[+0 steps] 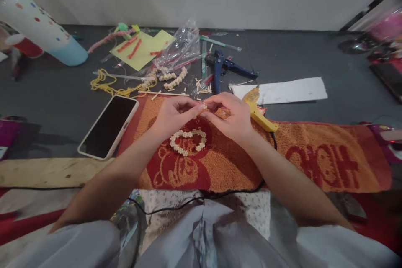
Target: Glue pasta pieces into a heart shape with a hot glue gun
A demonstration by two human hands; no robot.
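My left hand [176,113] and my right hand [230,114] meet above an orange and red towel [234,163]. Between their fingertips is a small cream-coloured piece [204,106], pinched from both sides; its exact shape is too small to make out. Just below my hands, a heart-shaped outline [187,150] built of small cream pieces lies on the towel, with a gap on its right side. To the right of my right hand lies a yellow hot glue gun [262,117], resting partly on a white strip [292,91].
A phone [108,127] lies left of the towel. Behind my hands are blue-handled cutters [218,69], yellow yarn [108,86], short cut sticks [204,88], a crumpled plastic bag [180,46] and yellow paper [138,56]. A dotted bottle [47,25] stands far left. A black cable crosses the front edge.
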